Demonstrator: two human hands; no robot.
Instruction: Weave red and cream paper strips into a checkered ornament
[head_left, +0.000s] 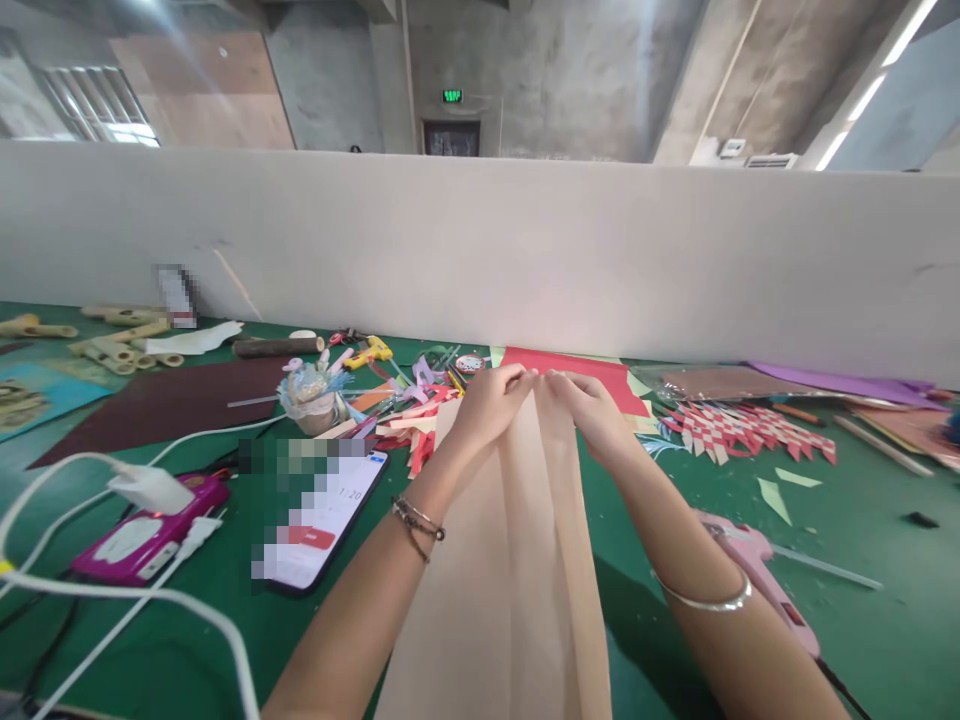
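A long sheet of tan paper (480,560) with lengthwise folds stretches from the front of the table towards the middle. My left hand (491,405) pinches its far edge, thumb and fingers pressed together. Close beside it, my right hand (589,405) grips the same far edge just to the right, fingers curled. The fingertips of both hands nearly meet at the top of a fold. Beyond the hands lies a red sheet (600,375), partly hidden by them.
Left of the paper lie a phone (330,525) and a magenta power strip (154,530) with white cables. A pink glue gun (765,570) rests by my right forearm. Woven red-and-white paper (750,430), a yellow glue gun (369,352) and bamboo pieces (112,352) sit farther back, before a low partition (480,250).
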